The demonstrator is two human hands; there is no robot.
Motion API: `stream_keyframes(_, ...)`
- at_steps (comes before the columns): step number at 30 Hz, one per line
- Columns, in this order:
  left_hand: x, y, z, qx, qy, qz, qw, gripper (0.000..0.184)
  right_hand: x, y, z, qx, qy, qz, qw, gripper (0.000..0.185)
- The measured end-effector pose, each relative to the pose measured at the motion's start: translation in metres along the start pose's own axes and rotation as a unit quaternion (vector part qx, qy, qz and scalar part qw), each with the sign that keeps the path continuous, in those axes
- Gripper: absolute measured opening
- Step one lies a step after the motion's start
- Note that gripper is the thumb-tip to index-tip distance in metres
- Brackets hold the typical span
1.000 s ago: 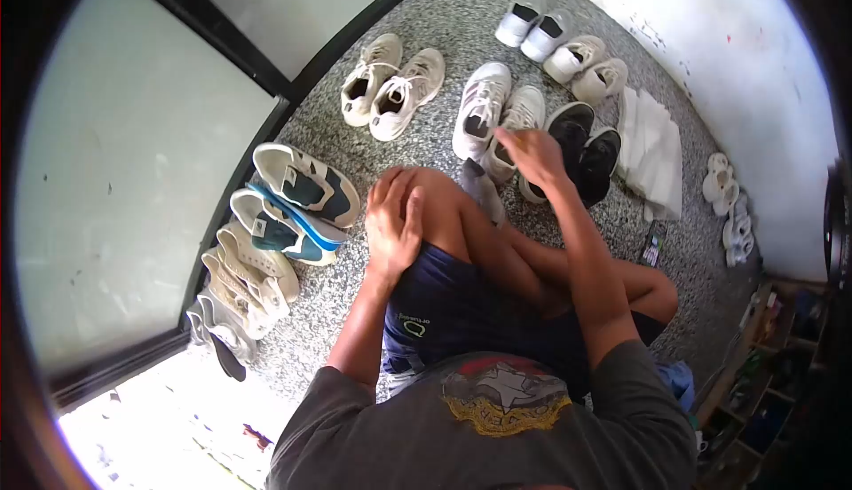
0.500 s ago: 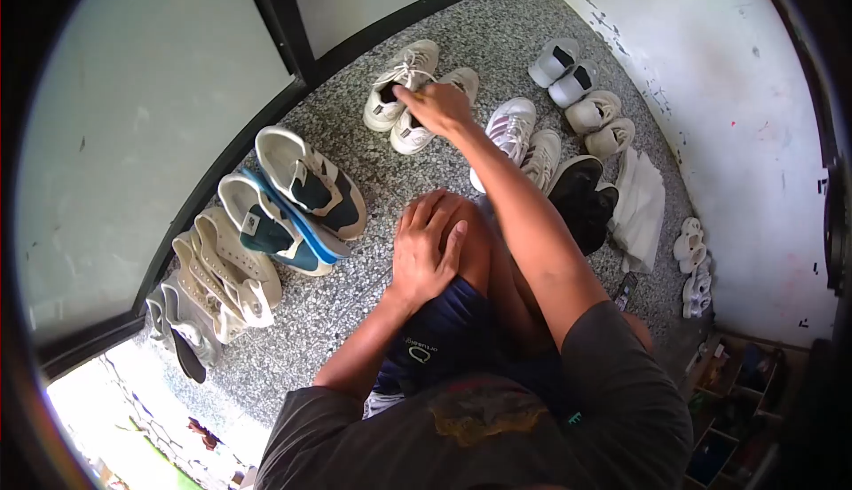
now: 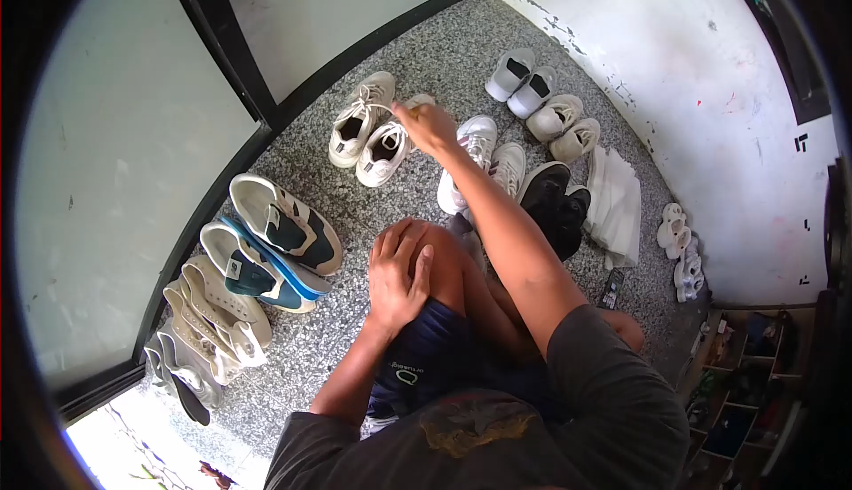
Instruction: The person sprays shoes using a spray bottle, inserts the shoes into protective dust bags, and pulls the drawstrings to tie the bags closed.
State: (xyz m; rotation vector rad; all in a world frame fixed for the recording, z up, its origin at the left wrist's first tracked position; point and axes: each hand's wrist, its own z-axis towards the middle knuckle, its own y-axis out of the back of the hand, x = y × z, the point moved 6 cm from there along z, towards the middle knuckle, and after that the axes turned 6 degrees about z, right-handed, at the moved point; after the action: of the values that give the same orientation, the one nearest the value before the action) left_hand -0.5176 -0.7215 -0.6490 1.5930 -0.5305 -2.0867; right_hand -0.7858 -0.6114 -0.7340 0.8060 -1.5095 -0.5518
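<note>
My left hand [image 3: 398, 279] rests on my bent knee with its fingers spread, holding nothing. Over the cream sneakers [image 3: 362, 121] at the upper middle, my right hand [image 3: 428, 128] is closed with thumb and fingertips together on a white shoelace [image 3: 383, 106]. That hand hides part of the right shoe of the pair. Both cream sneakers stand on the speckled floor [image 3: 342, 201], their heels towards me. Just right of my right hand are white sneakers with purple stripes [image 3: 475, 146], partly behind my forearm.
Blue-and-beige shoes [image 3: 297, 233], beige shoes [image 3: 232, 312] and grey shoes [image 3: 188, 370] line the left. Black shoes [image 3: 555, 210], a white cloth [image 3: 614, 206] and more white shoes [image 3: 521, 77] lie right. A shelf [image 3: 732, 383] stands lower right.
My right hand has moved left from above the striped sneakers to the cream sneakers and now pinches a lace. My left hand stays on the knee. The camera view has shifted.
</note>
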Motion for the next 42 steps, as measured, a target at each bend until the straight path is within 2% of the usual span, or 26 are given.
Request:
stream_keyframes(1, -0.001, 0.000, 0.000, 0.000, 0.000, 0.000, 1.000, 0.033, 0.001, -0.004, -0.010, 0.049, -0.033, 0.017, 0.998, 0.074)
stream_keyframes(2, -0.002, 0.000, 0.000, 0.002, -0.007, 0.003, 1.000, 0.033, 0.008, -0.004, -0.022, 0.094, 0.001, 0.009, 0.996, 0.074)
stream_keyframes(3, -0.001, 0.000, -0.001, 0.001, -0.003, 0.001, 1.000, 0.033, 0.013, -0.005, -0.026, 0.070, 0.052, -0.037, 0.996, 0.074)
stream_keyframes(5, -0.003, -0.002, -0.003, 0.006, -0.009, 0.004, 1.000, 0.032, 0.000, -0.001, -0.026, -0.044, 0.085, -0.038, 0.995, 0.074)
stream_keyframes(9, -0.005, -0.001, -0.005, -0.009, -0.010, 0.014, 1.000, 0.031, -0.012, 0.038, -0.033, -0.084, -0.004, -0.004, 0.996, 0.070)
stream_keyframes(11, -0.009, -0.004, -0.006, -0.007, -0.028, 0.016, 0.999, 0.030, -0.018, 0.043, -0.042, -0.040, -0.031, 0.011, 0.999, 0.071)
stream_keyframes(12, -0.009, -0.005, -0.005, -0.011, -0.021, 0.016, 1.000, 0.030, -0.018, 0.046, -0.046, -0.063, -0.030, 0.030, 0.997, 0.070)
stream_keyframes(15, -0.005, -0.011, -0.007, -0.014, -0.040, 0.030, 0.999, 0.031, -0.015, 0.043, -0.054, -0.039, -0.023, 0.080, 0.996, 0.068)
stream_keyframes(16, -0.004, -0.014, -0.008, -0.011, -0.037, 0.028, 0.999, 0.032, -0.008, 0.041, -0.056, 0.002, -0.014, 0.033, 0.999, 0.070)
stream_keyframes(20, 0.001, -0.018, -0.010, -0.001, -0.022, 0.007, 1.000, 0.034, -0.007, 0.035, -0.067, -0.018, 0.012, 0.006, 1.000, 0.077)
stream_keyframes(23, -0.005, -0.015, -0.012, -0.001, -0.017, 0.012, 1.000, 0.033, -0.032, 0.057, -0.081, -0.022, 0.041, 0.029, 0.999, 0.081)
stream_keyframes(24, -0.011, -0.014, -0.013, -0.007, -0.025, 0.005, 1.000, 0.033, -0.042, 0.075, -0.094, 0.009, 0.024, 0.023, 0.999, 0.083)
stream_keyframes(25, -0.008, -0.015, -0.015, -0.025, -0.041, 0.025, 0.999, 0.031, -0.062, 0.085, -0.103, -0.003, 0.031, 0.070, 0.997, 0.085)
stream_keyframes(26, -0.009, -0.015, -0.015, -0.020, -0.049, 0.024, 0.998, 0.030, -0.081, 0.104, -0.118, -0.012, 0.038, 0.053, 0.998, 0.082)
stream_keyframes(27, -0.011, -0.016, -0.014, -0.015, -0.056, 0.022, 0.998, 0.030, -0.108, 0.120, -0.137, -0.055, 0.053, 0.112, 0.991, 0.072)
stream_keyframes(28, -0.016, -0.016, -0.015, -0.022, -0.051, 0.014, 0.998, 0.030, -0.133, 0.143, -0.160, -0.051, 0.052, 0.139, 0.988, 0.059)
stream_keyframes(29, -0.016, -0.017, -0.015, -0.016, -0.043, 0.015, 0.999, 0.031, -0.165, 0.165, -0.184, -0.031, -0.027, 0.131, 0.991, 0.047)
stream_keyframes(30, -0.015, -0.016, -0.016, -0.017, -0.053, 0.035, 0.998, 0.031, -0.195, 0.187, -0.210, -0.137, 0.040, 0.120, 0.982, 0.039)
stream_keyframes(32, -0.021, -0.017, -0.017, -0.016, -0.051, 0.066, 0.996, 0.033, -0.255, 0.234, -0.264, -0.210, 0.052, 0.086, 0.973, 0.035)
stream_keyframes(34, -0.018, -0.019, -0.017, -0.007, -0.061, 0.083, 0.995, 0.034, -0.316, 0.283, -0.321, -0.199, -0.064, 0.125, 0.970, 0.037)
stream_keyframes(35, -0.017, -0.021, -0.015, -0.004, -0.065, 0.094, 0.993, 0.035, -0.362, 0.299, -0.345, -0.227, -0.066, 0.111, 0.965, 0.038)
stream_keyframes(36, -0.021, -0.024, -0.012, 0.005, -0.071, 0.093, 0.993, 0.035, -0.382, 0.321, -0.381, -0.227, -0.164, 0.142, 0.949, 0.041)
stream_keyframes(37, -0.026, -0.026, -0.011, 0.001, -0.087, 0.125, 0.988, 0.034, -0.421, 0.333, -0.415, -0.288, -0.173, 0.212, 0.918, 0.046)
stream_keyframes(39, -0.023, -0.021, -0.017, 0.021, -0.104, 0.169, 0.980, 0.034, -0.435, 0.361, -0.494, -0.351, -0.268, 0.234, 0.866, 0.051)
stream_keyframes(41, -0.022, -0.029, -0.010, 0.034, -0.134, 0.180, 0.974, 0.033, -0.457, 0.372, -0.558, -0.447, -0.366, 0.102, 0.810, 0.053)
stream_keyframes(42, -0.020, -0.030, -0.009, 0.045, -0.132, 0.191, 0.972, 0.032, -0.486, 0.364, -0.581, -0.448, -0.374, 0.106, 0.805, 0.053)
